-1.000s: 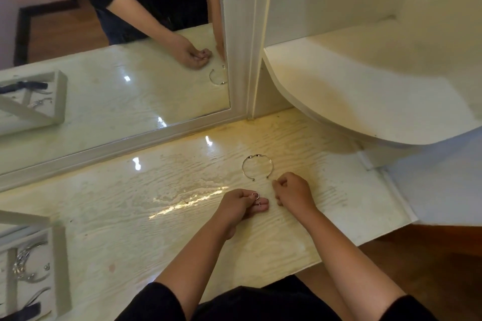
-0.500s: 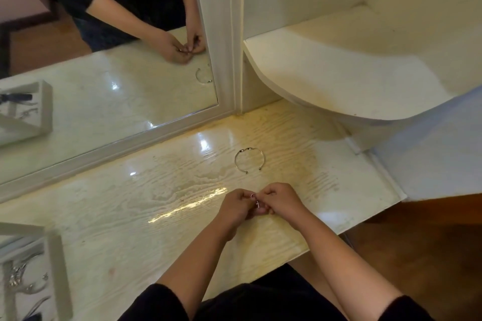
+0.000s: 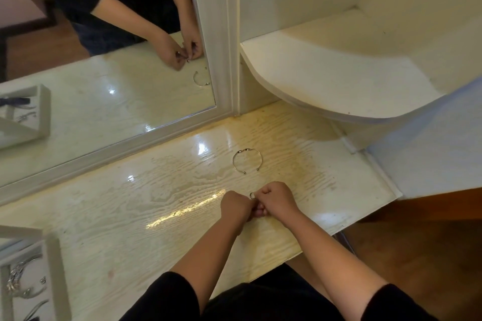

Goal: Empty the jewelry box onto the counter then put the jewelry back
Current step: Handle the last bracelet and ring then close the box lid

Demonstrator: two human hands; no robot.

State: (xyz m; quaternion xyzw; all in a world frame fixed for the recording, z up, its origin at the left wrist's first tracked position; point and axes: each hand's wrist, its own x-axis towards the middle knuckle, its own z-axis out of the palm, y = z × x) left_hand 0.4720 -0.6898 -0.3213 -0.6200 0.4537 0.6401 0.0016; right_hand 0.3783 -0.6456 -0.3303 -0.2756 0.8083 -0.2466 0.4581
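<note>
Meeting above the front part of the counter (image 3: 156,190), the left hand (image 3: 236,207) and right hand (image 3: 277,200) are knuckle to knuckle, fingers of both curled in. A small silver ring (image 3: 252,195) shows at the top of the join, pinched between the fingertips of the two hands. How much of the grip belongs to each hand cannot be told, since the fingers overlap. The ring is held off the surface.

Cuff bracelet (image 3: 247,161): thin, silver, open-ended with a small ball at each tip. It lies flat on the counter just beyond the hands, its gap facing them, touching neither.

Jewelry box (image 3: 56,268): white, with partitions, at the lower left corner and partly cut off by the edge of the view, well apart from the hands. Several silver pieces (image 3: 15,279) lie in its compartments; their kinds are not clear.

Counter: pale, glossy, wood-grain finish, with bright glare spots.

Mirror (image 3: 104,101): white-framed, standing along the counter's back edge on the left. It reflects the joined hands, the bracelet and the box.

Shelf (image 3: 339,73): white, with a curved front, to the right of the mirror and above the counter.

Brown wooden floor (image 3: 417,242) at lower right. Black sleeves (image 3: 167,294) end near the elbows.
</note>
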